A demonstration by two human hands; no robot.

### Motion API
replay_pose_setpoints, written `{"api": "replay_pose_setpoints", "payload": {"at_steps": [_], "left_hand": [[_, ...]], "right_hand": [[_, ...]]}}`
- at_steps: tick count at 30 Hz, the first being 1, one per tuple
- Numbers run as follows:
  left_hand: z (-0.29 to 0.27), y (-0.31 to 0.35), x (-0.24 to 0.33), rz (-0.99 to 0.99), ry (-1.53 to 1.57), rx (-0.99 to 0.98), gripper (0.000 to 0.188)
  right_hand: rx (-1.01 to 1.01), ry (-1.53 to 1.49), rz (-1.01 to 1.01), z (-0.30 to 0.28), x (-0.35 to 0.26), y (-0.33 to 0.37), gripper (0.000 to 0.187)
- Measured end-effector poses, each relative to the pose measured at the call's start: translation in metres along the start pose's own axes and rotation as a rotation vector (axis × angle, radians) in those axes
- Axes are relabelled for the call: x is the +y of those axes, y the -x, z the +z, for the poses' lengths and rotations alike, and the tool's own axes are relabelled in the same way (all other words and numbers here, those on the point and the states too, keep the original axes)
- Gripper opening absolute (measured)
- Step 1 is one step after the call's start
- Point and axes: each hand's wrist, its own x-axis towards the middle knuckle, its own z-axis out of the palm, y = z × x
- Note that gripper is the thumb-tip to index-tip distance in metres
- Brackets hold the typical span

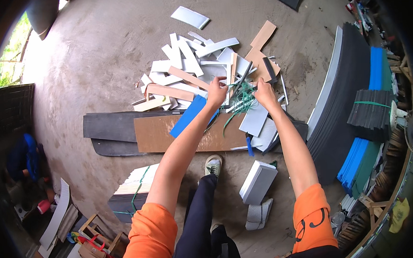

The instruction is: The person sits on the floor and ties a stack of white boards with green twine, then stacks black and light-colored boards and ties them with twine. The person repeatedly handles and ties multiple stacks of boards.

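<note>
Both arms reach forward over a heap of loose strips and offcuts. My left hand (217, 91) is closed, thumb and fingers pinching a thin green strap that runs out to its right. My right hand (264, 93) is closed too, at the right side of the tangle of green plastic strapping (242, 99), with strands at its fingertips. The tangle lies between both hands on top of the heap. Beside my left forearm is a blue panel strip (188, 117). Below my right hand lie a light grey panel (253, 119) and a blue-handled tool (249, 145).
White offcuts (184, 55) and tan pieces (262, 36) spread ahead. A brown board (183, 134) lies before my foot. Strapped stacks (135, 191) and a white bundle (258, 181) stand nearby. Dark sheets (342, 98) are piled right. Another person in blue (28, 154) is far left.
</note>
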Motion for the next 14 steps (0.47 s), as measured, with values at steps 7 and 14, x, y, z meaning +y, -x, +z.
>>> {"api": "replay_pose_setpoints", "payload": {"at_steps": [7, 14], "left_hand": [[-0.048, 0.095, 0.027, 0.132, -0.001, 0.074, 0.036], [-0.088, 0.329, 0.006, 0.425, -0.012, 0.532, 0.036]], "right_hand": [[0.198, 0.204, -0.086, -0.039, -0.037, 0.072, 0.059], [0.501, -0.228, -0.462, -0.007, -0.072, 0.295, 0.027]]}}
